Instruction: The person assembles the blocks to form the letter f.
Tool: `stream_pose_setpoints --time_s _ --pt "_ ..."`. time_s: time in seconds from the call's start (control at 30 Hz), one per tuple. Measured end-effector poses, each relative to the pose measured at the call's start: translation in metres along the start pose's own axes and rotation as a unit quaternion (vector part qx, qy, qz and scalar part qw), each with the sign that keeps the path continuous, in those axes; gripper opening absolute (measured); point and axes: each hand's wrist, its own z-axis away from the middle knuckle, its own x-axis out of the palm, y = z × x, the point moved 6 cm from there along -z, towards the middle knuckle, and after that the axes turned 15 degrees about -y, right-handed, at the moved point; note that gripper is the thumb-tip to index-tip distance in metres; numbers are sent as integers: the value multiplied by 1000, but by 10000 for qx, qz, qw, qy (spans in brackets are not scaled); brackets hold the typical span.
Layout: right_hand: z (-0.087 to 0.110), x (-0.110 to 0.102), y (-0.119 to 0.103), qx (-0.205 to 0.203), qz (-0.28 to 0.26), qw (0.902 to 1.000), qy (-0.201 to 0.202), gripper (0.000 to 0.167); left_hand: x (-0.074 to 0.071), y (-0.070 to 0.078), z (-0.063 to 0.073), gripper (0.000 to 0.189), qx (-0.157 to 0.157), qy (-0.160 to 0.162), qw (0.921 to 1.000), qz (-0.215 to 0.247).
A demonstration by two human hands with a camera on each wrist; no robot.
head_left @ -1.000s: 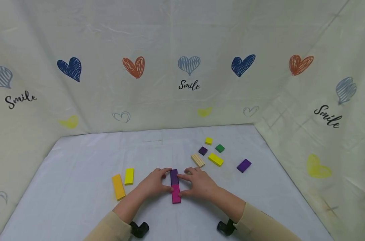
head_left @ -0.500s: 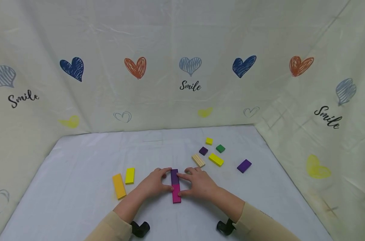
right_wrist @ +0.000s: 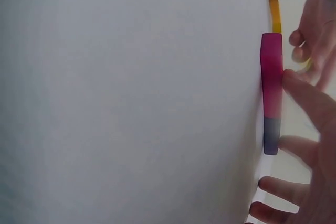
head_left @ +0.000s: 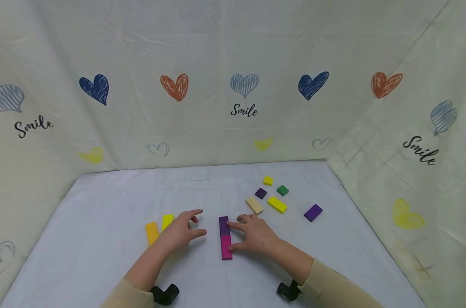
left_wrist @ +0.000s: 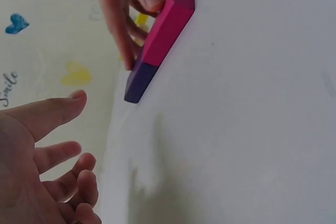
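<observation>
In the head view a purple block (head_left: 224, 226) and a pink block (head_left: 226, 248) lie end to end in one straight row on the white cloth. My right hand (head_left: 257, 236) touches the row's right side, the index finger at the purple block and the thumb at the pink one. To the left of the row, apart from it, my left hand (head_left: 179, 233) is raised with fingers spread and holds nothing. It partly hides an orange block (head_left: 152, 232) and a yellow block (head_left: 167, 220). The left wrist view shows the bare left palm (left_wrist: 21, 166) beside the row.
Beyond the right hand lie a ridged wooden piece (head_left: 254, 205), a yellow block (head_left: 277, 205), a small dark purple block (head_left: 261, 193), a green block (head_left: 282, 190) and a small yellow block (head_left: 268, 181). Another purple block (head_left: 313, 212) sits farther right. A heart-printed curtain (head_left: 202, 128) stands behind.
My left hand has let go of the row's left side and moved left, now covering part of the orange and yellow blocks. The right hand stays against the row.
</observation>
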Motion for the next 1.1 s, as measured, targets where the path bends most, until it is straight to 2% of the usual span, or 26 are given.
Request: stream_pose_setpoints --time_s 0.33,0.57,0.83,1.1 --pt "-2 2 1 -45 57 10000 6 75 -42 -28 44 69 -219 358 9989 199" --pt "-1 1 1 -36 29 10000 -24 76 -60 -53 67 71 -561 414 9972 254" --pt "-2 2 2 22 71 10000 -48 76 -64 -73 75 75 -785 408 9960 118" --pt "-2 2 2 -40 56 10000 -24 76 -62 -95 68 86 -1202 145 9926 100"
